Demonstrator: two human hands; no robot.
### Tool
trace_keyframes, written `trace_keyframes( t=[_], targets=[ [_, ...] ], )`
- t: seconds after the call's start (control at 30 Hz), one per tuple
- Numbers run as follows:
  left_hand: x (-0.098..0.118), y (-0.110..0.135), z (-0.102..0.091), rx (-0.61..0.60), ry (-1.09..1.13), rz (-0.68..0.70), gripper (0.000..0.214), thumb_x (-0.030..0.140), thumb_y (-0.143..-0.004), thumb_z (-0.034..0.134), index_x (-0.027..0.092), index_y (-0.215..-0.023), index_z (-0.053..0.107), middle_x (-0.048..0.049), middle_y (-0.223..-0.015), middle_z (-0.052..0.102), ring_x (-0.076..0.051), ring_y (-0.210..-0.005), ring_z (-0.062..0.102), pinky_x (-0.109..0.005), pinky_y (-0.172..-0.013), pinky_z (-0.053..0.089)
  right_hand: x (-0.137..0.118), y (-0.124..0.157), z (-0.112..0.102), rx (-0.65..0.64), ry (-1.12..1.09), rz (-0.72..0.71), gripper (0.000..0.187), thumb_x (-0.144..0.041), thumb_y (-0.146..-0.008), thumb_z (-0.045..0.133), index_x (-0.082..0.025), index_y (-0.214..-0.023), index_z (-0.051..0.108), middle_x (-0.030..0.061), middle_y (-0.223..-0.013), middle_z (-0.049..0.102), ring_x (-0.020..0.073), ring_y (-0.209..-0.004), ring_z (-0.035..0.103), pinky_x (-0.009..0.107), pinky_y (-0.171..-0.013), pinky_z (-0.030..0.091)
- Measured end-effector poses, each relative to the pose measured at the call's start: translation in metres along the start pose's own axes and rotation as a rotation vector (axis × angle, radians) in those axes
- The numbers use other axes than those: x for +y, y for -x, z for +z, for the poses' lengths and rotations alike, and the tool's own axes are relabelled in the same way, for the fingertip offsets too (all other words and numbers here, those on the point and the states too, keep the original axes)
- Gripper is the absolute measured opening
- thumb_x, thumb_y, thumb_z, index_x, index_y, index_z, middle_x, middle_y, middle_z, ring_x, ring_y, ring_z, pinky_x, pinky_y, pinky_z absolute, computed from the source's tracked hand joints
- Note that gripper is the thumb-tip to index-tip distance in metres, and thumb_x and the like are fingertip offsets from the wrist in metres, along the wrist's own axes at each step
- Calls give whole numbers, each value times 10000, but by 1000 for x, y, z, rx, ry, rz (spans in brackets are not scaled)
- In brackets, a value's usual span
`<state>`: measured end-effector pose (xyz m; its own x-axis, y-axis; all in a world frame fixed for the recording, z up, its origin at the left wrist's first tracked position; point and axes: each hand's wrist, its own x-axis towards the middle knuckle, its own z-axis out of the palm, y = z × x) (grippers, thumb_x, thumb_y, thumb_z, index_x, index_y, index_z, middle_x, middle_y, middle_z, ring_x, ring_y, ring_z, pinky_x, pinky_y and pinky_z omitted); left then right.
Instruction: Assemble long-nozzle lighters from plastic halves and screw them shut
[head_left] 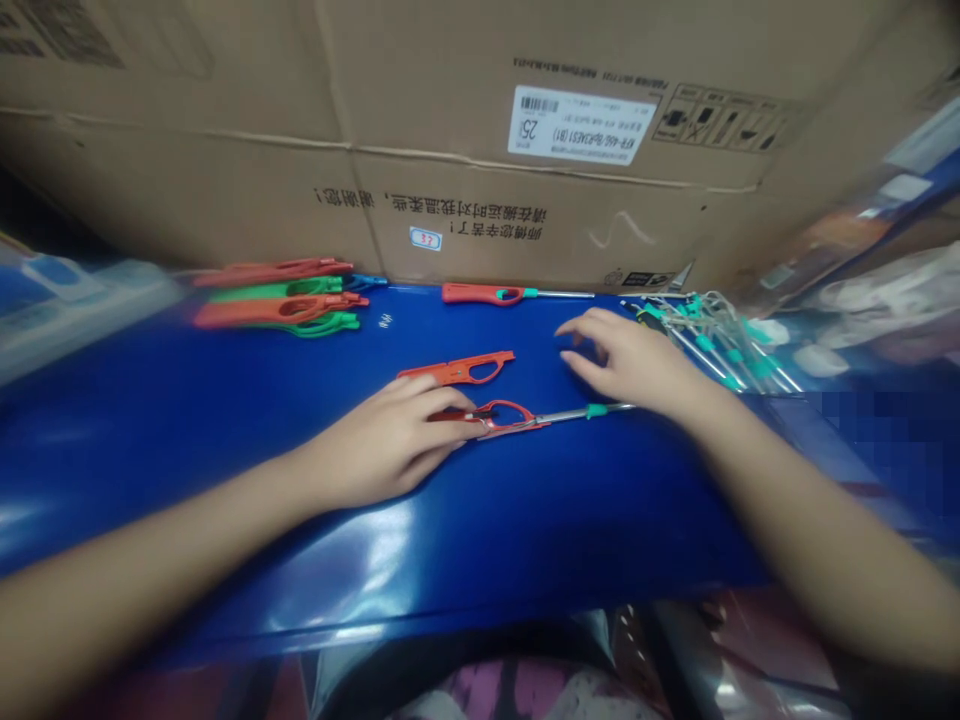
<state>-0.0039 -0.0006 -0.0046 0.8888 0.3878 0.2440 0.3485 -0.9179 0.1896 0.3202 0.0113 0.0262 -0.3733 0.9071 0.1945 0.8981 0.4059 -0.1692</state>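
So your left hand is down on the blue table with the fingers curled over the back end of the half-built lighter. That's the orange handle with the trigger loop and a thin metal rod sticking out to the right. The fingers are closed on the handle and pin it against the table. The lighter lies flat near the middle of the table, right between your two hands. Its rod, with a little green collar on it, runs off under the heel of your right hand.

That right hand isn't holding anything. Its fingers are spread apart and it rests palm down on the table.

A loose orange shell lies just past your left index finger, and I can't tell if they're touching. Further back, a finished lighter lies along the foot of the cardboard box. Off to the far left there's a pile of shells, orange and green. A bundle of rods with green collars is just beyond your right hand.
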Motion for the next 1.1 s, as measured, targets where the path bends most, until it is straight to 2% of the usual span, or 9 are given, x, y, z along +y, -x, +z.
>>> trace_keyframes(
  t=[0.1, 0.2, 0.33, 0.43, 0.53, 0.67, 0.77, 0.87, 1.1],
  targets=[
    [0, 0, 0, 0, 15, 0, 384, 217, -1025, 480, 303, -1380, 598, -87, -1304, 633, -263, -1184, 580, -447, -1011, 471, 36, -6, -2, 84, 136, 207, 296, -259, -926, 507, -157, -1161, 657, 161, -1149, 666, 303, -1004, 640, 414, -860, 503],
    [0, 0, 0, 11, 27, 1, 375, 208, -1027, 476, 288, -1370, 602, -89, -1305, 637, -255, -1187, 582, -440, -1013, 475, 75, -8, -4, 122, 191, 400, 281, -152, -863, 510, -141, -1082, 684, 172, -1069, 682, 316, -1039, 643, 417, -946, 489],
    [0, 1, 0, 24, 38, 2, 378, 195, -1022, 482, 289, -1366, 607, -86, -1303, 644, -244, -1174, 593, -424, -1009, 479, 114, -3, -8, 147, 246, 589, 355, -159, -804, 556, -173, -1132, 693, 171, -1122, 644, 334, -999, 645, 445, -886, 496],
    [0, 1, 0, 32, 30, -1, 378, 193, -1016, 490, 300, -1355, 619, -81, -1282, 656, -246, -1152, 602, -413, -983, 488, 132, 1, -8, 118, 260, 671, 346, -158, -759, 596, -191, -1084, 711, 150, -1055, 633, 318, -951, 639, 428, -832, 502],
    [1, 1, 0, 43, 27, 1, 370, 198, -1014, 498, 304, -1344, 628, -80, -1276, 661, -249, -1146, 603, -413, -974, 491, 143, 4, -4, 113, 254, 677, 309, -163, -741, 615, -202, -1027, 726, 126, -973, 621, 299, -906, 630, 413, -802, 507],
    [1, 1, -1, 50, 33, 8, 360, 190, -1014, 492, 294, -1327, 638, -82, -1284, 659, -249, -1142, 610, -419, -972, 497, 149, 5, 2, 143, 246, 658, 372, -178, -759, 608, -196, -1117, 709, 144, -1045, 601, 297, -892, 631, 441, -832, 509],
    [1, 0, -1, 46, 32, 12, 358, 192, -1024, 474, 284, -1332, 632, -81, -1309, 652, -251, -1166, 607, -425, -972, 501, 150, 4, 6, 140, 214, 578, 420, -163, -775, 592, -196, -1176, 714, 165, -1146, 599, 309, -980, 632, 450, -929, 493],
    [-1, 1, 0, 43, 38, 10, 353, 204, -1035, 468, 282, -1341, 623, -67, -1324, 658, -244, -1195, 604, -425, -984, 504, 151, 3, 7, 100, 164, 500, 412, -144, -791, 561, -202, -1157, 741, 147, -1195, 622, 303, -1072, 621, 428, -997, 473],
    [-3, 2, 2, 75, 34, 37, 341, 216, -1035, 490, 266, -1342, 630, -44, -1324, 689, -237, -1216, 612, -424, -1025, 517, 157, 5, 5, 80, 119, 445, 369, -162, -845, 507, -175, -1132, 740, 157, -1163, 651, 307, -1087, 624, 465, -996, 476]
  ],
)
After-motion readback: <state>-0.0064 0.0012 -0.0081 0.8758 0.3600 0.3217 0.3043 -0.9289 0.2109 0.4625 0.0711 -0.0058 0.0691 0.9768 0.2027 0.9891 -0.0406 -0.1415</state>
